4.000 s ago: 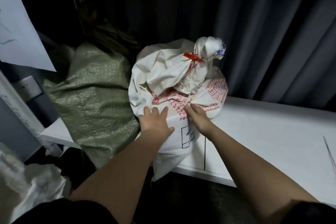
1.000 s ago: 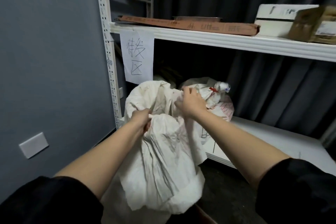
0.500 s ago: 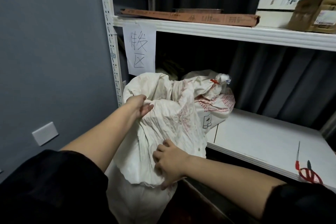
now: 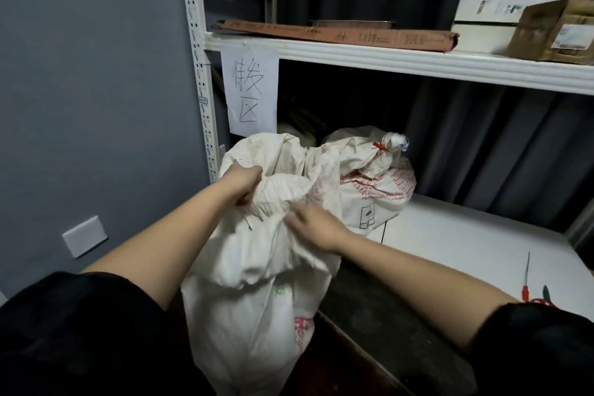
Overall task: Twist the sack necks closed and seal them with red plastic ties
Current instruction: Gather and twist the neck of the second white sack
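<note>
While both grips clutch the open sack neck, contents hidden, tied sack behind

1. Open sack — matt white woven plastic cloth, creased, with faded red print.
2. Tied sack — the same coarse weave, its neck bound by a glossy red plastic tie.
3. Shelf: smooth, matt white board; upright: white-painted perforated metal.
4. Sign: thin matt paper.
5. Flat carton: dull brown cardboard.
6. Curtain: soft dark cloth.
</note>
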Demonstrator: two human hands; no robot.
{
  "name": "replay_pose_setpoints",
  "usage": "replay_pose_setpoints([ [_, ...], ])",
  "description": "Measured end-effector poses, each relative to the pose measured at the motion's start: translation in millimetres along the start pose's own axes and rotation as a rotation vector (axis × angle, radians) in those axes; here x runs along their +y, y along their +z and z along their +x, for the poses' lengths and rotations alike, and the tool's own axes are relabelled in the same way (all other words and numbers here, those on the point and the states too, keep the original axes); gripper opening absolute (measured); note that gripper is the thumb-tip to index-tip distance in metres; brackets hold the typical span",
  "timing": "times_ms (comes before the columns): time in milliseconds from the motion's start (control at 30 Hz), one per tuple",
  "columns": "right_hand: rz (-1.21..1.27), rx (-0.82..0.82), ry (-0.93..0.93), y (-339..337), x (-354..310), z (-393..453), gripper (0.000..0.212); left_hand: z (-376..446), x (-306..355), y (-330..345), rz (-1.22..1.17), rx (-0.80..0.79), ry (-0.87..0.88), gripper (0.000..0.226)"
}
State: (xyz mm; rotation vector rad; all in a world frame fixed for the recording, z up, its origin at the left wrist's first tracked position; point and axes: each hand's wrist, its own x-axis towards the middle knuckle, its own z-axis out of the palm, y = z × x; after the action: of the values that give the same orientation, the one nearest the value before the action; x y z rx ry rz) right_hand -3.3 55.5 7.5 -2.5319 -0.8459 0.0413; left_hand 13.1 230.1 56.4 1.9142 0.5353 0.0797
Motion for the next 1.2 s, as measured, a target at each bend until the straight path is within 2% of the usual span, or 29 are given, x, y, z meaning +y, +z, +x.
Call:
replay_pose_setpoints([
  [67,0.227,0.155,0.071,-33,-6,15,0.028,0,1,-4,0.102,0.088,0.157,0.030],
  [133,0.376,0.219,0.114,-65,-14,28,0.028,-4,1,-6,0.094,0.244,0.326,0.038],
  [233,0.431,0.317,0.118,-105,-23,48,0.021,-21,1,-9,-0.004,0.545,0.662,0.031],
  [267,0.537,0.383,0.129,-116,-26,54,0.024,-26,0,-10,0.034,0.644,0.768,0.030],
  [333,0.796,0.467,0.172,-139,-35,62,0.025,-33,-1,-12,0.134,0.696,0.887,0.031],
  [400,0.952,0.528,0.175,-159,-45,68,0.025,-35,-3,-12,0.237,0.638,0.880,0.031],
  [500,1.168,0.579,0.132,-187,-56,77,0.020,-31,-5,-7,0.508,0.415,0.751,0.042],
  [567,1.244,0.613,0.092,-204,-65,80,0.017,-30,-5,2,0.674,0.175,0.536,0.078],
  [633,1.272,0.638,0.070,-218,-72,83,0.021,-32,-2,13,0.646,0.035,0.376,0.107],
  [733,1.337,0.686,0.041,-237,-82,81,0.032,-30,8,29,0.525,0.044,0.348,0.118],
  [833,1.350,0.753,0.029,-256,-84,73,0.031,-27,21,35,0.411,0.093,0.332,0.100],
  [933,1.274,0.822,0.067,-267,-67,67,0.031,-26,25,25,0.444,0.202,0.478,0.057],
  [1033,1.109,0.922,0.144,-272,-40,61,0.024,-25,23,9,0.366,0.241,0.559,0.035],
  [1133,0.865,0.965,0.242,-264,-12,56,0.025,-23,21,-1,0.301,0.389,0.487,0.022],
  [1200,0.737,0.920,0.222,-249,4,53,0.018,-17,22,-5,0.129,0.400,0.388,0.020],
])
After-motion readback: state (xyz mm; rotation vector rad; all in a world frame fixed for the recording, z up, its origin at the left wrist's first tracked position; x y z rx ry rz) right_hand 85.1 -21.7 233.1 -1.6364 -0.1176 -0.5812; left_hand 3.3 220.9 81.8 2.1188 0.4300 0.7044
